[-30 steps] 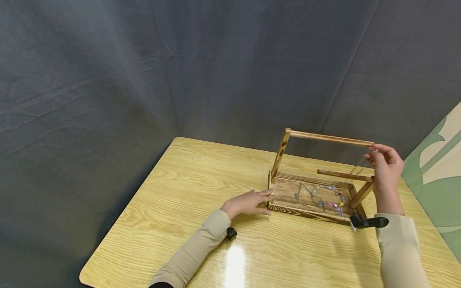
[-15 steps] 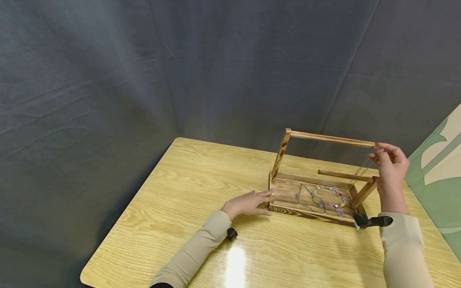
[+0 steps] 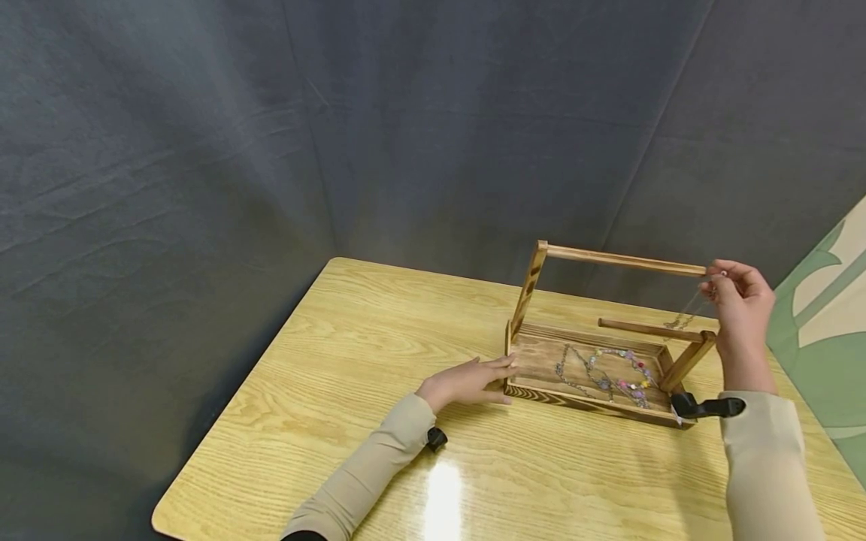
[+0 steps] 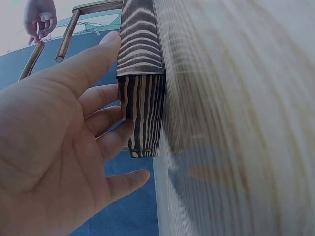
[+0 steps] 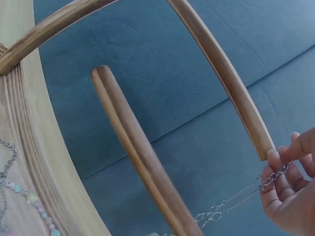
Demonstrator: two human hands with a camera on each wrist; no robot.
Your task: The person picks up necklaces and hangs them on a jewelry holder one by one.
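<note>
At the upper bar point(image 3: 625, 260), free end: a silvery chain point(image 5: 213, 216) is pinched between thumb and fingers by the right hand point(image 3: 740, 304), whose fingertips are held at the bar's tip
Lower bar point(image 3: 649, 329): crossed in view by the chain's hanging length; whether it is touched cannot be told
Tray end: the wooden tray point(image 3: 555, 394) is touched by the left hand point(image 3: 470, 382) with fingers relaxed, nothing being gripped
Tray floor: a beaded strand point(image 3: 636, 393) and other jewellery chains point(image 3: 560, 368) are strewn loosely
Snag risk: loose links could be caught on the lower bar – especially if pulled sideways
Drop risk: the chain could be lost if the narrow pinch were loosened
Shove risk: the tray could be nudged askew if the free tip were pushed – only light steadying seems to be given
</note>
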